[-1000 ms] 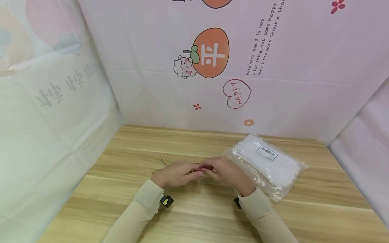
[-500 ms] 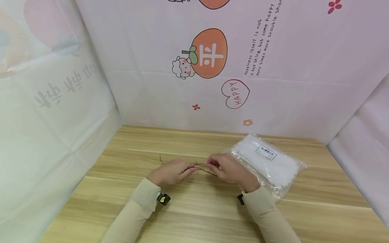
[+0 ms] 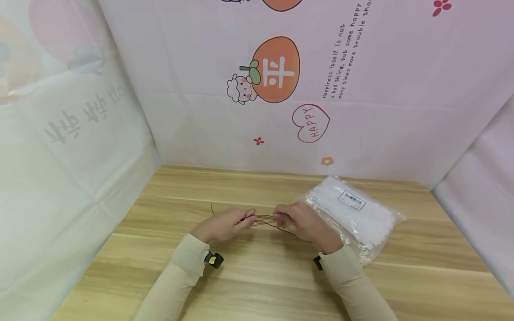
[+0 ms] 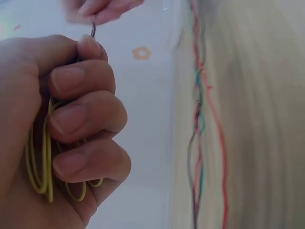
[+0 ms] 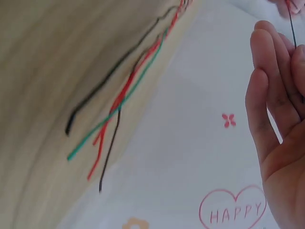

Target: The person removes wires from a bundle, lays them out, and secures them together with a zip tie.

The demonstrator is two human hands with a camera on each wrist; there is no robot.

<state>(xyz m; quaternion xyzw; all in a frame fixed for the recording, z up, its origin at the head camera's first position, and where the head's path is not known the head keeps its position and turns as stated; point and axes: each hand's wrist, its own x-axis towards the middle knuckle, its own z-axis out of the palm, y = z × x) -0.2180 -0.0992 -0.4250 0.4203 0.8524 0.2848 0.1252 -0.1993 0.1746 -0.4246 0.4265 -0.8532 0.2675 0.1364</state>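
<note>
My left hand [image 3: 225,224] curls its fingers around a looped yellow wire [image 4: 45,157], which shows under the fingers in the left wrist view. A thin dark wire [image 4: 93,29] runs from its thumb and forefinger to my right hand [image 3: 302,224]. That hand pinches the dark wire [image 5: 292,28] between thumb and fingertips, partly cut off in the right wrist view. Between the two hands several thin wires [image 3: 265,217] span a short gap. Loose red, green and black wires [image 5: 125,90] appear low over the wooden table, their cut ends spread apart.
A clear plastic bag [image 3: 353,214] of white strips, with a barcode label, lies right beside my right forearm. The wooden table [image 3: 257,276] ends against a printed white cloth [image 3: 209,125] at the back, with more cloth at both sides.
My hands were together at the fingertips; they have drawn apart, the left one leftward, and the wires now show between them. The bag has stayed in place.
</note>
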